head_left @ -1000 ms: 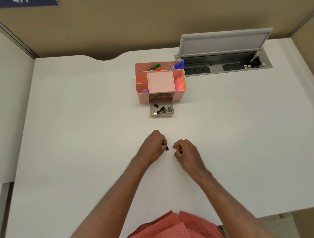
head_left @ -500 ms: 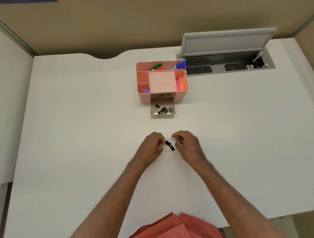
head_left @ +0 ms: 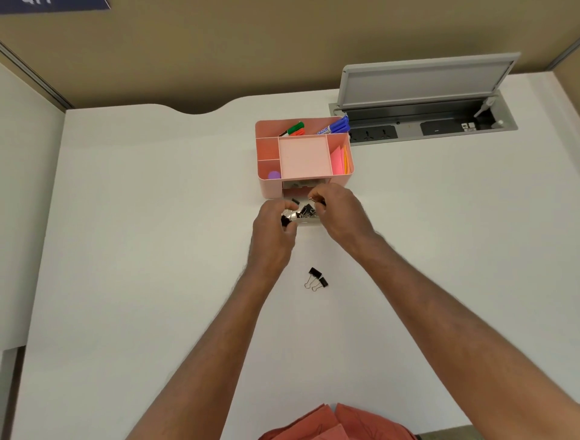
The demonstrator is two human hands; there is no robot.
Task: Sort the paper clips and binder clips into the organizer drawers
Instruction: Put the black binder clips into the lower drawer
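**Both hands at the open drawer, two clips left on the counter**

Just above frame centre, the pink organizer (head_left: 303, 157) stands on the white counter (head_left: 141, 251), its clear drawer (head_left: 309, 221) pulled out toward the lower edge of the frame and holding a heap of black binder clips (head_left: 305, 209). The left hand (head_left: 273, 232) is at the drawer's left corner with fingers curled, pinching a small black clip (head_left: 285, 221). The right hand (head_left: 340, 213) is over the drawer's right side, thumb and forefinger pinching a wire loop (head_left: 313, 199); whether it is a paper clip or a clip handle cannot be told.

Below the hands, near frame centre, two black binder clips (head_left: 317, 278) lie touching each other on the counter, apart from the drawer.

Open counter spreads wide to the left, right and bottom of the frame. The counter's far edge runs across the upper frame with a curved notch at upper centre-left. At upper right, a grey socket box (head_left: 423, 125) is sunk into the counter, its lid (head_left: 426, 80) raised, just beside the organizer's right rear corner.

A blue marker (head_left: 337, 126) in the rear compartment bears printed letters too small to read; a dark blue sign (head_left: 53, 3) at the upper left corner shows cut-off white characters.
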